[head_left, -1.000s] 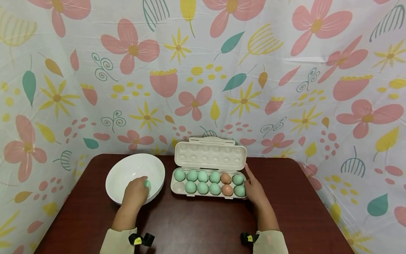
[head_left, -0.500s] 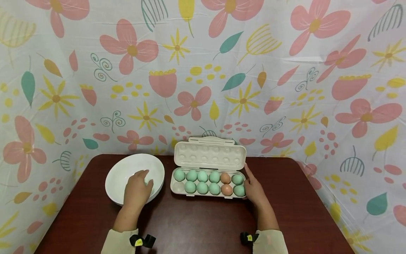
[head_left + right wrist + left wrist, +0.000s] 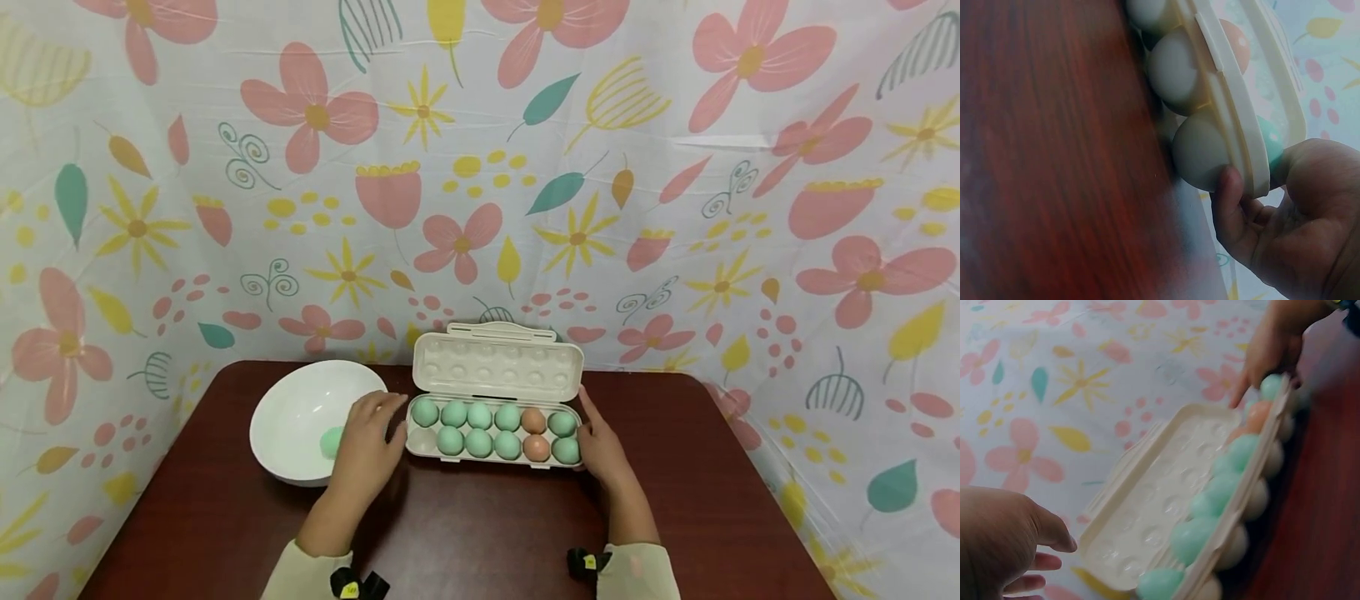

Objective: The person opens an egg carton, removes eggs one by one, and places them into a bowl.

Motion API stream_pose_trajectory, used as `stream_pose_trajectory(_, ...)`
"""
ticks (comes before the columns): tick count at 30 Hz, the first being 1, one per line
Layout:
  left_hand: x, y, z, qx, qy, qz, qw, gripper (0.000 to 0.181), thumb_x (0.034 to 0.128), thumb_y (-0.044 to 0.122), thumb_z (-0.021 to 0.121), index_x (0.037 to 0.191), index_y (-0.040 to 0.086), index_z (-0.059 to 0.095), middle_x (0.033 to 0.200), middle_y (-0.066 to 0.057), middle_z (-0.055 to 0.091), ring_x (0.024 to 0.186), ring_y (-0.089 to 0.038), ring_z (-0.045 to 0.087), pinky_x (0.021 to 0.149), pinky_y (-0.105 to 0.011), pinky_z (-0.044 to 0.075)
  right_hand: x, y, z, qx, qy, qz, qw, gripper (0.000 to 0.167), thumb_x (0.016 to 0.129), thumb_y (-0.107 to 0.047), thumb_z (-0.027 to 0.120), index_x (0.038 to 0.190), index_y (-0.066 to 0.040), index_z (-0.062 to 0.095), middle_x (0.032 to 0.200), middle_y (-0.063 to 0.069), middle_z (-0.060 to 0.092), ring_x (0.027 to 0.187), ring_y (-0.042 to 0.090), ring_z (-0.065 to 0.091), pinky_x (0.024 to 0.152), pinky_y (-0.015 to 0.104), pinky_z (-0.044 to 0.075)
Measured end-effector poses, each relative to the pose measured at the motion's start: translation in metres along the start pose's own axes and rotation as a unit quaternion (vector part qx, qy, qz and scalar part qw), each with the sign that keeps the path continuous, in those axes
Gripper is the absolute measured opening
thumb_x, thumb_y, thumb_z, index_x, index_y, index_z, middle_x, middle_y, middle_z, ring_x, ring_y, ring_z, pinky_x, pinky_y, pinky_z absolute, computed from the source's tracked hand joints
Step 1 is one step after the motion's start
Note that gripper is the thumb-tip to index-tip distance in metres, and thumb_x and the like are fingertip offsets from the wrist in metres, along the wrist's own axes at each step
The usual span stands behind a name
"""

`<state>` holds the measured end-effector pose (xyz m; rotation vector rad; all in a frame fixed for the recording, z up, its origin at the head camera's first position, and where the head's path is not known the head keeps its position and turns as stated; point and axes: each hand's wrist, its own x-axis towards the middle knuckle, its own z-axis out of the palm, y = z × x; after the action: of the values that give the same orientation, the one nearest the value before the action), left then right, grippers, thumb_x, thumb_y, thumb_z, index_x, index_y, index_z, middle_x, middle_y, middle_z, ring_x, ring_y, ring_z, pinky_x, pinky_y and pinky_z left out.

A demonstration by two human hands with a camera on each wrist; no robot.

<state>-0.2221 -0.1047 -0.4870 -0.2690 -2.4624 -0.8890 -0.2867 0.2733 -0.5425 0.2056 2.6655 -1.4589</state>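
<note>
- Your left hand [image 3: 367, 442] hung between bowl [image 3: 288, 417] and carton [image 3: 498, 372], fingers released.
- Your right hand [image 3: 603, 452] grasped the carton's right end.
- A green egg [image 3: 329, 442] lay in the bowl.

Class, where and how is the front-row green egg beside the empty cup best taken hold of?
Probably by the upper sides of the green egg, with the left hand coming from above and the left: the rounded top rises above the rim of the carton, and the empty cup leaves room there, while neighbouring eggs crowd its right and back.
</note>
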Motion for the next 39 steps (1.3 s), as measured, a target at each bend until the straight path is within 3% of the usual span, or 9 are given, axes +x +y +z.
stream_pose_trajectory(4, -0.006, 0.009, 0.011, 0.005, -0.023, 0.023, 0.9994, 0.033, 0.0857, 0.006, 0.077, 0.119, 0.005, 0.072, 0.118, -0.011, 0.067, 0.117, -0.035, 0.060, 0.099, -0.048, 0.052, 0.000, -0.001, 0.004, 0.006, -0.004, -0.006, 1.0000, 0.064, 0.106, -0.017, 0.033, 0.158, -0.050, 0.015, 0.086, 0.011, 0.049, 0.061, 0.021, 0.052, 0.055, 0.036, 0.055)
stream_pose_trajectory(10, -0.010, 0.013, 0.028, 0.018, -0.057, 0.034, 0.9976, 0.032, 0.0880, 0.010, 0.076, 0.119, 0.005, 0.071, 0.119, -0.010, 0.066, 0.114, -0.031, 0.062, 0.094, -0.044, 0.054, -0.001, -0.002, 0.004, 0.005, 0.001, -0.003, 1.0000, 0.065, 0.105, -0.016, 0.033, 0.159, -0.049, 0.015, 0.087, 0.012, 0.048, 0.057, 0.019, 0.049, 0.054, 0.036, 0.054)
stream_pose_trajectory(19, -0.011, 0.011, 0.052, 0.017, -0.092, 0.026, 0.9953, 0.037, 0.0879, 0.011, 0.077, 0.123, 0.002, 0.069, 0.119, -0.013, 0.064, 0.107, -0.034, 0.062, 0.087, -0.044, 0.055, -0.001, 0.001, 0.001, -0.014, 0.003, -0.003, 0.9999, 0.065, 0.106, -0.016, 0.033, 0.159, -0.048, 0.014, 0.092, 0.014, 0.050, 0.057, 0.017, 0.046, 0.055, 0.035, 0.053)
stream_pose_trajectory(30, -0.011, 0.011, 0.069, 0.024, -0.123, 0.017, 0.9920, 0.041, 0.0889, 0.016, 0.077, 0.126, 0.002, 0.068, 0.121, -0.013, 0.063, 0.113, -0.031, 0.062, 0.092, -0.045, 0.054, -0.002, 0.000, -0.002, -0.009, 0.003, -0.002, 1.0000, 0.065, 0.106, -0.017, 0.033, 0.158, -0.050, 0.014, 0.084, 0.010, 0.046, 0.057, 0.017, 0.044, 0.055, 0.035, 0.052)
stream_pose_trajectory(39, -0.012, 0.011, 0.073, 0.020, -0.133, 0.005, 0.9909, 0.039, 0.0906, 0.017, 0.076, 0.127, 0.004, 0.067, 0.122, -0.014, 0.063, 0.114, -0.032, 0.061, 0.091, -0.045, 0.054, -0.002, -0.002, -0.002, -0.009, 0.002, -0.005, 0.9999, 0.064, 0.106, -0.017, 0.032, 0.159, -0.049, 0.014, 0.113, 0.025, 0.056, 0.060, 0.020, 0.047, 0.055, 0.036, 0.054)
